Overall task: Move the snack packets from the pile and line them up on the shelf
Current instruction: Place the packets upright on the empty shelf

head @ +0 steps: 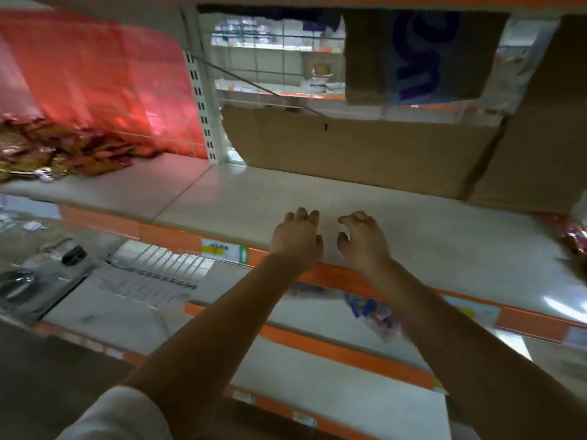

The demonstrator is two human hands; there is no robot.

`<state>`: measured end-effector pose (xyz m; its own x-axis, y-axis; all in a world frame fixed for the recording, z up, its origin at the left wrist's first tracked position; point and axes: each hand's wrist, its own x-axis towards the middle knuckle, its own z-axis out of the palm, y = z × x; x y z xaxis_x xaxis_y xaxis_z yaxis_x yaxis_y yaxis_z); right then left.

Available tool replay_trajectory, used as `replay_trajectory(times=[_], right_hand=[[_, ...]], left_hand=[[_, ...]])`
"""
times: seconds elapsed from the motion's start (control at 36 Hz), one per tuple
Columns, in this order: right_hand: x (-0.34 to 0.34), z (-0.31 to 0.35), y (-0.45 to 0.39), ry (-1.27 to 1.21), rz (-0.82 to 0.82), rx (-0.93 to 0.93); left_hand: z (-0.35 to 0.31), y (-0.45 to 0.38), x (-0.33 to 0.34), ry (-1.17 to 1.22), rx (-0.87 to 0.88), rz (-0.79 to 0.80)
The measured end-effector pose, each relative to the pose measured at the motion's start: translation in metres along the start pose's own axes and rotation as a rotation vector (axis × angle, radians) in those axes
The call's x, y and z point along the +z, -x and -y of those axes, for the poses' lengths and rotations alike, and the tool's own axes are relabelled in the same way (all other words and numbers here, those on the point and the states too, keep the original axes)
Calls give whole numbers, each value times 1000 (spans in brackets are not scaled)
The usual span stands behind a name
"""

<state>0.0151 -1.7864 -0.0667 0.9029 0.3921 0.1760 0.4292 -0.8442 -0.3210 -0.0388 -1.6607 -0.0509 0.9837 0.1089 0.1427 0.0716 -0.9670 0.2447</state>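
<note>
A heap of red and gold snack packets (54, 147) lies at the far left of the cream shelf (222, 198), against a red back panel. One red packet (576, 239) shows at the right edge of the same shelf. My left hand (297, 238) and my right hand (362, 239) hover side by side over the shelf's front middle, fingers curled and apart, holding nothing. Both hands are far from the heap.
Brown cardboard sheets (365, 150) lean along the shelf's back, with a white slotted upright (203, 106) beside them. An orange price rail (178, 238) edges the shelf. Lower shelves (317, 376) sit below, one with blue and pink packets (378, 315). The image is blurred.
</note>
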Motion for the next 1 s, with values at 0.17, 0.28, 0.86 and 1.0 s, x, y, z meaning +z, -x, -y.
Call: replay_trajectory(times=[0.17,0.28,0.86,1.0], right_hand=[[36,104,-16,-83,-30,-87],[57,163,-28,-103,-26,-140],[169,389,-163,-166,84,-333],[194,428,-195,-159,132,-300]], left_hand=[[103,24,-34,-20,-73,-26],[161,36,-53,-26,-121,-58],[423,5,-103,36,-329,-206],[476,-15,-112,50,-333,-221]])
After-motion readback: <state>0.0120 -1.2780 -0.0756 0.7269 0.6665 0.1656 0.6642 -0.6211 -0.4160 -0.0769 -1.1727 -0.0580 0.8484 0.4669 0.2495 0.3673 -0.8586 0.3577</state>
